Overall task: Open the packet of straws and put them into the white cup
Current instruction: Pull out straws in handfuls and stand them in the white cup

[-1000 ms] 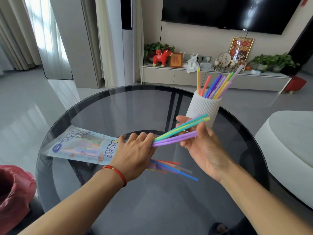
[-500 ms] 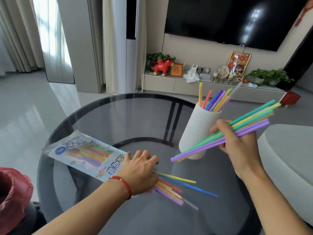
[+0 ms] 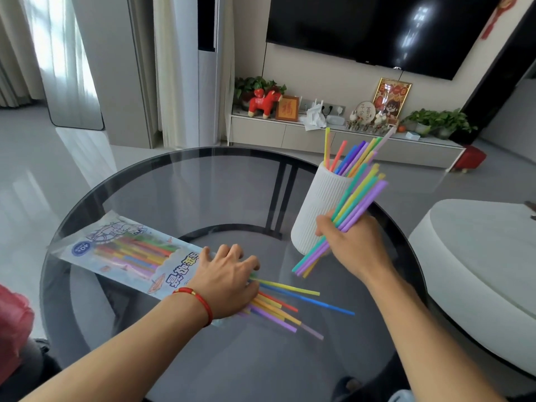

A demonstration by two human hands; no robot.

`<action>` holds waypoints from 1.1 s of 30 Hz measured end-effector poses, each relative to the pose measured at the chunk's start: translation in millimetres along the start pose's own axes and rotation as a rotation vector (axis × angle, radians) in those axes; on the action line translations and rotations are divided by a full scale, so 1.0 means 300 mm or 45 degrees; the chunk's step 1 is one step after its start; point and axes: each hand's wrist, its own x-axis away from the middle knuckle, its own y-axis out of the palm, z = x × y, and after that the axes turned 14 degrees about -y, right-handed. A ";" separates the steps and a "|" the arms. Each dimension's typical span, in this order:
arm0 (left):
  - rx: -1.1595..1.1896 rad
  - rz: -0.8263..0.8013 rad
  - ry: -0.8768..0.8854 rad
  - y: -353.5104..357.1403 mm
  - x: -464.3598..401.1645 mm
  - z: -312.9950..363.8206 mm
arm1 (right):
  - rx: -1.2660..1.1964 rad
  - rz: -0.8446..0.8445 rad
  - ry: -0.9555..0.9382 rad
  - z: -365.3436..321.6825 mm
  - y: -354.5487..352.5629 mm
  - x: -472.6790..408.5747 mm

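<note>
A ribbed white cup [image 3: 316, 210] stands on the round glass table [image 3: 174, 181], with several coloured straws [image 3: 348, 153] sticking out of it. My right hand [image 3: 352, 248] grips a bunch of straws [image 3: 356, 198], held steeply, just right of the cup and in front of it. The straw packet [image 3: 121, 253] lies flat at the left with straws still inside. My left hand [image 3: 227, 281] presses down on the packet's open end, where loose straws [image 3: 290, 306] fan out onto the glass.
A white round seat [image 3: 478, 256] stands close to the table's right side. A red bag [image 3: 14, 329] sits at the lower left. A TV cabinet [image 3: 290, 134] with ornaments runs along the far wall.
My right hand has pulled a bunch of straws out of the packet, carried it right and tilted it from nearly level to steeply upright beside the cup. My left hand stays on the packet's mouth.
</note>
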 end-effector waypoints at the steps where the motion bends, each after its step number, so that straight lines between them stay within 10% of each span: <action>1: 0.001 0.001 0.000 0.002 0.001 0.002 | 0.002 -0.057 0.034 0.005 0.005 0.008; 13: 0.194 0.073 -0.001 0.029 -0.008 0.016 | -0.898 0.608 0.040 -0.080 -0.154 -0.045; 19: 0.236 0.089 0.006 0.026 -0.010 0.016 | -0.811 0.844 -0.094 -0.130 -0.284 -0.158; 33: 0.243 0.080 0.029 0.011 -0.004 0.009 | -0.009 0.264 -0.124 -0.184 -0.263 -0.310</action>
